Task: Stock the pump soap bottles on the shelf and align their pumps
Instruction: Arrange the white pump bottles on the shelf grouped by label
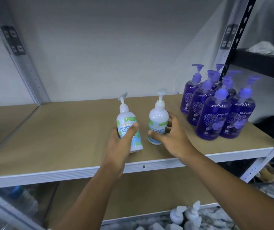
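Observation:
Two white pump soap bottles with green and blue labels are at the middle of the brown shelf board. My left hand grips the left bottle, which tilts left with its base just above the board. The right bottle stands upright on the board, its pump head facing me. My right hand is around it with thumb in front and fingers behind, loosely spread. Several purple pump soap bottles stand grouped at the shelf's right end, pumps pointing roughly right.
White metal uprights frame the shelf at left and right. A black shelf with crumpled plastic stands at the far right. Below, more white pump tops show, and clear plastic bottles lie on the lower left.

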A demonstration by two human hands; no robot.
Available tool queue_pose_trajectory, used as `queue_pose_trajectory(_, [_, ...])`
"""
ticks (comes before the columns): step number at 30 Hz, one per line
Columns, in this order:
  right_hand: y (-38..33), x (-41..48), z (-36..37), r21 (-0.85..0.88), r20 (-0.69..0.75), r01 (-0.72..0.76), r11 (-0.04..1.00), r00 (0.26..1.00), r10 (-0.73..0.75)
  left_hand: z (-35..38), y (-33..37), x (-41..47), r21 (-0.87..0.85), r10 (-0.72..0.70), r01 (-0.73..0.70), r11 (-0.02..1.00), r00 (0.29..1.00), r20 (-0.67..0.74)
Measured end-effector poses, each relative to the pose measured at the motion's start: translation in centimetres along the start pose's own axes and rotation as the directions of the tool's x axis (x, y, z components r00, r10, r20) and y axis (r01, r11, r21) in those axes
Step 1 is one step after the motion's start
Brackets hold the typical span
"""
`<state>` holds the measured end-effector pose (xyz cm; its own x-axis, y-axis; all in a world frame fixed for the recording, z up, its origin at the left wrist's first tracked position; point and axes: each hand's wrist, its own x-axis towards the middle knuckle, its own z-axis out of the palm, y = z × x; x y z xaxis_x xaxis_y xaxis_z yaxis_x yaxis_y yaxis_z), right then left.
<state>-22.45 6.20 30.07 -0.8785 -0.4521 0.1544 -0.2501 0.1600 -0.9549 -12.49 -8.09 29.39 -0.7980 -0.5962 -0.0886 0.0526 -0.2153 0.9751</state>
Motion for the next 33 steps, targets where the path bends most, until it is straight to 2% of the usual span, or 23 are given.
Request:
queue_pose_trajectory(7, [1.2,0.7,0.6,-0.259,-0.103,0.006,0.966,0.994,-0.034,0.0,-0.4,0.3,0.000,-0.019,0.019,1.000,1.000,-0.010])
queue_pose_trajectory(21, [2.1,10.6,2.4,-0.308,-0.087,0.000,0.951,0.996,-0.028,0.1,-0.5,0.5,-0.006,-0.019,0.019,1.000,0.999,-0.025])
queue_pose_trajectory(33, [2.6,13.6,3.1,-0.405,-0.102,-0.027,0.914,0.995,-0.016,0.1,-0.6,0.6,-0.001,-0.021,0.021,1.000,0.999,-0.032])
